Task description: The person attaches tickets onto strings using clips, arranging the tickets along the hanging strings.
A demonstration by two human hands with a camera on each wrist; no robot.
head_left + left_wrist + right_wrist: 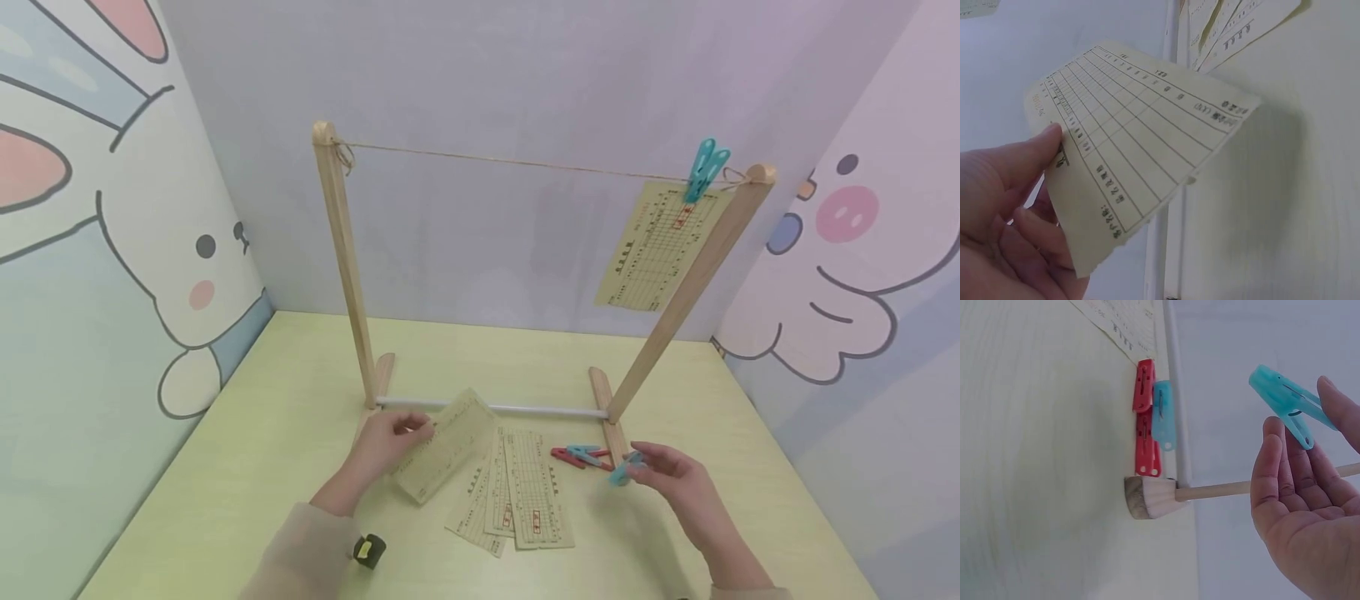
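Observation:
My left hand pinches a yellowish printed paper slip by its edge, thumb on the printed face in the left wrist view. The slip is tilted and lifted over the table. In my right hand is a teal clothespin, held by its handles between thumb and fingers, its jaws pointing away from the palm. Several more paper slips lie fanned out between the hands. Beside the right hand lie red clothespins and a light blue clothespin, bunched together at the stand's foot.
A wooden stand holds a string between its left post and right post. A white rod joins the posts low down. Another teal clothespin fixes a slip on the string near the right post. Walls enclose the table.

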